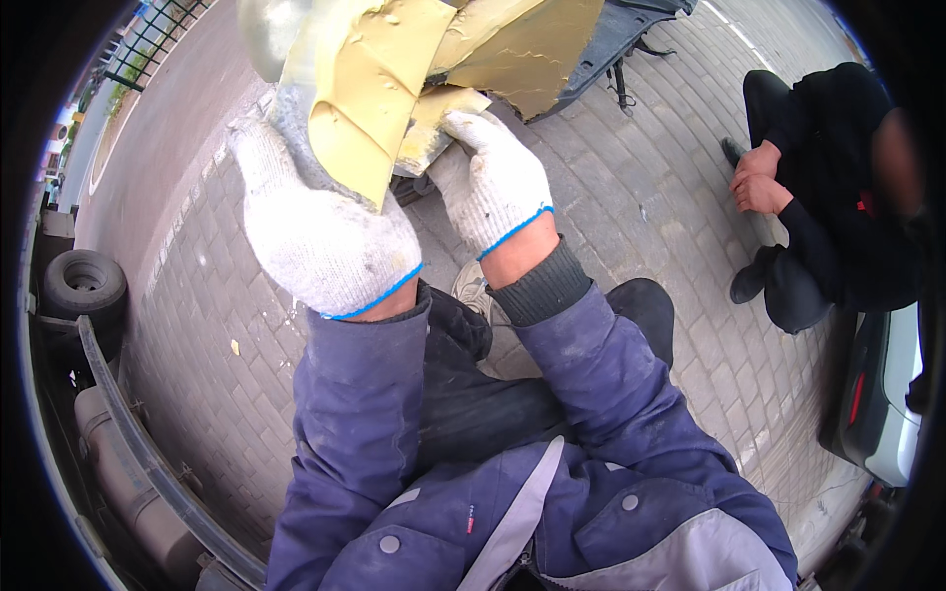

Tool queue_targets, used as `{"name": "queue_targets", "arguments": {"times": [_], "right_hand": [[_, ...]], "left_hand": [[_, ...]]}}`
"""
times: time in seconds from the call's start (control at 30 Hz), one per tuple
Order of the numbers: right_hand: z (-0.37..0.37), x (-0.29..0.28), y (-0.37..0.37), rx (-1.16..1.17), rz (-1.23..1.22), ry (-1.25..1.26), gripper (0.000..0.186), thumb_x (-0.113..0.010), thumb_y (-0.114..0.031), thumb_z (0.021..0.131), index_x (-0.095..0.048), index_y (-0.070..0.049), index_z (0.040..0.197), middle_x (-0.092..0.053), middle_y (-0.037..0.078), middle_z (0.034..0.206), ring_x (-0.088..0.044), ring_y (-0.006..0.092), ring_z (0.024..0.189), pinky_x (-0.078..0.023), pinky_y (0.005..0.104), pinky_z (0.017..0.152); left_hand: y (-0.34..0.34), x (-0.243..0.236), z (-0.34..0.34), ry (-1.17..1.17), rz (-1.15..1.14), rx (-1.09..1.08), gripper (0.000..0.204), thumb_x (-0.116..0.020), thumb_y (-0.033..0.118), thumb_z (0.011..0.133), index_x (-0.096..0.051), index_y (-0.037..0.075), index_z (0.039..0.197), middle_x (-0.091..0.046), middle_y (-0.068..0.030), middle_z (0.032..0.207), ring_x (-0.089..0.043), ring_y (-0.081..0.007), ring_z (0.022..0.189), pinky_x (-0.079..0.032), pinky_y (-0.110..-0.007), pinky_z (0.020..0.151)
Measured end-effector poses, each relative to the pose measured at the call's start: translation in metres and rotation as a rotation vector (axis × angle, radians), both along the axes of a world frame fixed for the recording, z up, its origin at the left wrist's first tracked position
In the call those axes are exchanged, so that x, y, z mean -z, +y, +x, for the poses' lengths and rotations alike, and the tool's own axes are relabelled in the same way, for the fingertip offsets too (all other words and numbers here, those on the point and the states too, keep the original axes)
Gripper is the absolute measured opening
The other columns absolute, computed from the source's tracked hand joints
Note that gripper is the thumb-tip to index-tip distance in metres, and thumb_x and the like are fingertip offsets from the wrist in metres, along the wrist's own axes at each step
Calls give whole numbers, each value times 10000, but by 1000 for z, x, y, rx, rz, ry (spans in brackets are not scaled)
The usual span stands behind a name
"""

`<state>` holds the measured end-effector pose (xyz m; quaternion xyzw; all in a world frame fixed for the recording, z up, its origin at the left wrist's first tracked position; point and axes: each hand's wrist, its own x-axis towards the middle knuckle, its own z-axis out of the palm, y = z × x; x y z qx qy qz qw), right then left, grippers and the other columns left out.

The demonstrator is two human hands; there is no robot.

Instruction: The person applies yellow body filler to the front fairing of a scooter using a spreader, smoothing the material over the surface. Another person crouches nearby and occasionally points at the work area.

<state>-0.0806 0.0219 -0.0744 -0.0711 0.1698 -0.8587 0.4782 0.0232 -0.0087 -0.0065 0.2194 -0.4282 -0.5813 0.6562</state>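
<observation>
In white knit gloves with blue cuffs, my left hand (325, 241) grips the grey edge of a curved, broken panel (357, 98) coated with lumpy pale-yellow material. My right hand (498, 187) holds a smaller jagged yellow-coated piece (434, 123) beside it, thumb over its edge; its other fingers are partly hidden. Above and behind my hands is a larger damaged section with similar yellow coating and a dark plastic part (626, 34) with a hanging fitting.
A person in black (828, 187) crouches at the right, bare hands together, beside a white-and-black vehicle part (887, 394). Grey paving (197, 315) lies underneath. At the left are a truck's wheel (86, 286), tank and rail, with a fence (148, 49) farther back.
</observation>
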Motion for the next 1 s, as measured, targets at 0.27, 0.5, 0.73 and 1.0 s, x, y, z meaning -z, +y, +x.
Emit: {"name": "queue_targets", "arguments": {"times": [0.27, 0.5, 0.73, 1.0], "right_hand": [[-10, 11, 65, -44, 327, 95, 448, -650, -20, 1019, -590, 81, 1451, -715, 150, 1332, -702, 256, 1224, -580, 411, 1065], [-66, -43, 127, 467, 420, 576, 407, -696, -83, 1057, -647, 102, 1416, -746, 144, 1302, -713, 179, 1153, -568, 326, 1015], [-57, -85, 146, 648, 460, 1223, 427, -715, 39, 1012, -682, 27, 1438, -759, 168, 1320, -734, 222, 1188, -574, 346, 1019], [-84, -77, 166, 678, 603, 1873, 338, -689, 102, 956, -784, -19, 1257, -785, 190, 1240, -770, 326, 1151, -585, 349, 995]], "left_hand": [[1, -25, 5, 128, 239, 116, 514, -485, 391, 1189, -556, -15, 1495, -687, -184, 1426, -713, -306, 1273, -605, -468, 1056], [17, -23, -17, -26, 322, 371, 499, -463, 322, 1200, -515, -40, 1540, -661, -189, 1461, -702, -294, 1292, -595, -441, 1087], [45, -25, -35, 17, 485, 580, 436, -437, 257, 1202, -408, 104, 1610, -592, -152, 1519, -663, -312, 1347, -587, -491, 1121], [35, -22, -29, 119, 438, 606, 516, -390, 305, 1213, -343, 55, 1662, -583, -197, 1553, -656, -322, 1366, -580, -460, 1130]]}}
